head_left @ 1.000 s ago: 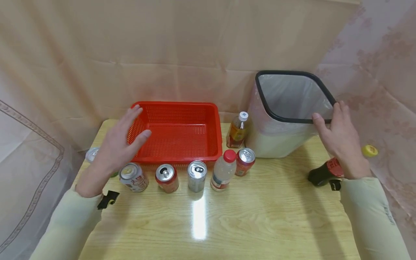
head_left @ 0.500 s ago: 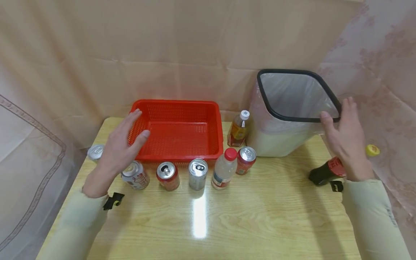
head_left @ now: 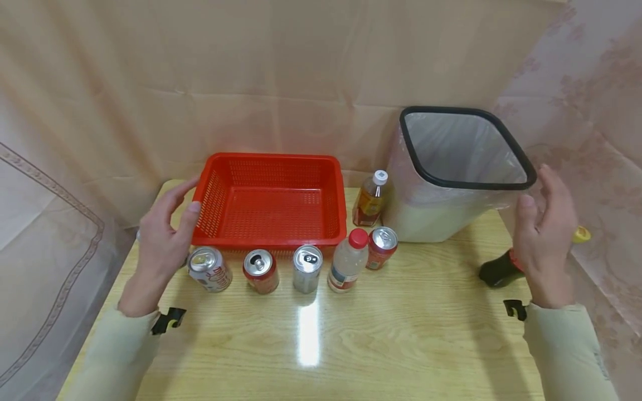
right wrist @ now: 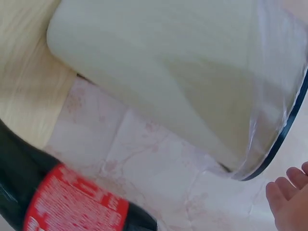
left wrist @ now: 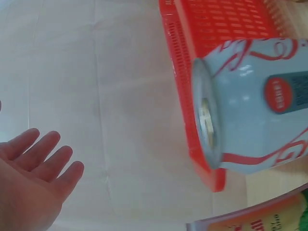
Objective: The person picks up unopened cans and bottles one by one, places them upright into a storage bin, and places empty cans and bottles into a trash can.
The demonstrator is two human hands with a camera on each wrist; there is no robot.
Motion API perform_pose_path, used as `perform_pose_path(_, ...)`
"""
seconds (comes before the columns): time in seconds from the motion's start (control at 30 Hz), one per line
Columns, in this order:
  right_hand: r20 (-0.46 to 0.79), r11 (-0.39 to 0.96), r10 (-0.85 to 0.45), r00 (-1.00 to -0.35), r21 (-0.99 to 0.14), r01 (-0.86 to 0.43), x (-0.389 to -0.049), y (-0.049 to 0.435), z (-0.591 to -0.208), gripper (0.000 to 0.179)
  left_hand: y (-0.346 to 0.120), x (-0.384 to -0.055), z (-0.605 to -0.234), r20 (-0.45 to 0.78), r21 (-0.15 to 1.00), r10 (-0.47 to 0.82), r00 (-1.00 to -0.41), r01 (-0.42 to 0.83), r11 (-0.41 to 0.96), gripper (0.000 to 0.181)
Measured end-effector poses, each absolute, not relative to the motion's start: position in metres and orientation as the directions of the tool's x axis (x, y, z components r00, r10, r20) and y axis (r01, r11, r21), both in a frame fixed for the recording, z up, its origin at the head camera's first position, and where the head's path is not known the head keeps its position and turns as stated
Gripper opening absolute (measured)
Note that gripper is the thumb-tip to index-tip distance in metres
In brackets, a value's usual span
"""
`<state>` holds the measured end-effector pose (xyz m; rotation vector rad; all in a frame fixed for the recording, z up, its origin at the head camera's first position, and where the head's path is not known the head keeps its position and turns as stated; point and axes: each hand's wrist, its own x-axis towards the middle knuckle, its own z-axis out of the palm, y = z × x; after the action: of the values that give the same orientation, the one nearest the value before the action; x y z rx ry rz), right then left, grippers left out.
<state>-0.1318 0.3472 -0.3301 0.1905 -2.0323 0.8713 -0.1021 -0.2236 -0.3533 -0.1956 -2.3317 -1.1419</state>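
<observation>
Red basket (head_left: 273, 214) shows more fully since the left hand (head_left: 161, 245) drew outward.

Hands (head_left: 163, 239) (head_left: 545, 242) now farther apart

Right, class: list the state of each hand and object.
Left hand: holding nothing
Right hand: holding nothing
Red basket: upright, empty
Lined bin: upright, lidless
White can: upright
Front red can: upright, opened
Silver can: upright
Rear red can: upright
Clear bottle: upright, capped
Amber bottle: upright, capped
Cola bottle: seemingly upright, partly hidden
Orange-labelled container: mostly hidden
</observation>
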Motion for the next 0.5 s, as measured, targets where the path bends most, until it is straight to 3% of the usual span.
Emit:
perform_pose_path(0.1,0.826,0.752,0.191,-0.531,-0.471,-0.462,-0.125,0.334,-0.335,0.088,-0.224,-0.099,-0.359,0.51,0.689,-0.085,-0.856,0.347,0.637,0.044)
perform_pose_path(0.23,0.848,0.753,0.179,-0.499,-0.444,-0.485,-0.121,0.326,-0.341,0.092,-0.22,-0.095,-0.369,0.486,0.691,-0.035,-0.873,0.36,0.626,0.05)
perform_pose_path(0.37,0.82,0.775,0.151,-0.553,-0.445,-0.448,-0.126,0.333,-0.341,0.097,-0.21,-0.088,-0.384,0.477,0.697,0.02,-0.879,0.392,0.601,0.057)
perform_pose_path(0.5,0.707,0.783,0.172,-0.687,-0.52,-0.34,-0.134,0.349,-0.334,0.095,-0.196,-0.078,-0.401,0.477,0.717,0.043,-0.878,0.417,0.559,0.065)
